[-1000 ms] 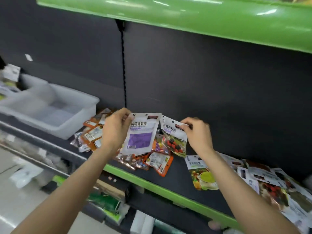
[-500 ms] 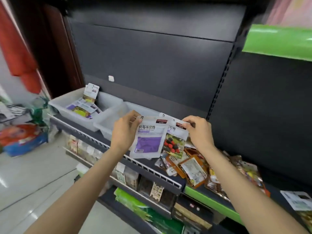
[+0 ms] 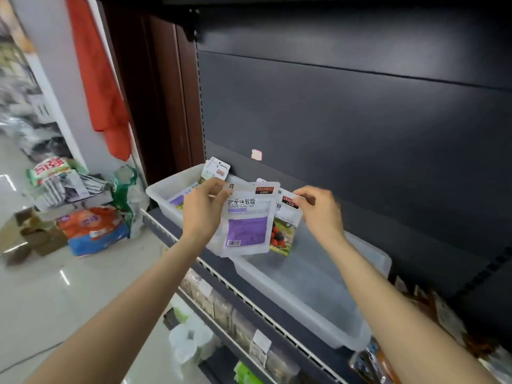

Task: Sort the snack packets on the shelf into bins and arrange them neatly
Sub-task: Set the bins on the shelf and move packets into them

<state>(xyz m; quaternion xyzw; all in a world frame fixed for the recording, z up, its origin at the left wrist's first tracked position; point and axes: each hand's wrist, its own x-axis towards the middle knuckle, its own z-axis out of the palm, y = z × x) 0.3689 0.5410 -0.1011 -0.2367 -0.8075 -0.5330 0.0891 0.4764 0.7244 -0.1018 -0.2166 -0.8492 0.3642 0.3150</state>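
Over the 2 clear bins on the shelf (image 3: 177,239), the left hand (image 3: 203,210) pinches the purple packet (image 3: 247,221) and the right hand (image 3: 318,209) pinches the berry packet (image 3: 285,231) behind it, so the step looks like sorting: each packet next needs lowering flat into its matching bin, probably purple into the far bin (image 3: 163,191).

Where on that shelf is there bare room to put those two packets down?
The near bin, below the purple packet and the berry packet, shows a bare floor between its white walls. The far bin, behind the left hand, already holds packets. At the right edge, beyond the near bin, loose packets crowd the shelf.
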